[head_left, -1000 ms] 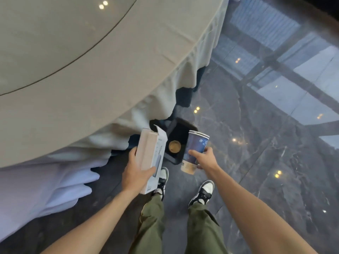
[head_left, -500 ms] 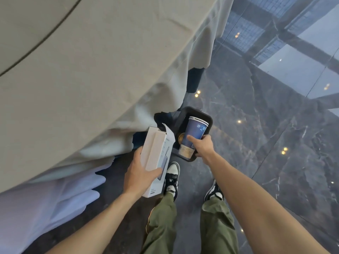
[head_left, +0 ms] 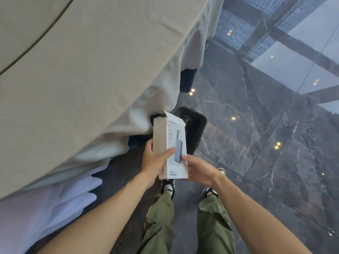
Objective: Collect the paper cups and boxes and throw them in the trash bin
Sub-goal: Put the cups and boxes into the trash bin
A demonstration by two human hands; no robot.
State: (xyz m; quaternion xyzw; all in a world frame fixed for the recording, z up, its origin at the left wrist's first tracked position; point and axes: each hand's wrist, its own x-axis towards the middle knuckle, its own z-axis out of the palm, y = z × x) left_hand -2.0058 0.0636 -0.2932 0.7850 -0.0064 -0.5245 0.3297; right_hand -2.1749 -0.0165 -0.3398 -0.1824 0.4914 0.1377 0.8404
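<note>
A white cardboard box (head_left: 171, 143) with a power bank printed on its face stands upright in front of me, its top flap open. My left hand (head_left: 156, 160) grips its left side, thumb across the front. My right hand (head_left: 200, 170) touches the box's lower right edge and bottom, fingers curled under it. Just beyond the box sits the black trash bin (head_left: 199, 123) on the floor, by the table's edge. The box hides part of the bin's opening, and the rim of a cup (head_left: 185, 118) shows inside.
A round table with a beige cloth (head_left: 91, 70) fills the left and overhangs near the bin. A white draped cloth (head_left: 45, 208) hangs at lower left. A dark glossy marble floor (head_left: 266, 143) spreads to the right. My two shoes stand below the box.
The blue paper cup has left my right hand and is no longer held. My right hand came back and took the box's lower right side. The box has shifted right, over the bin's near edge.
</note>
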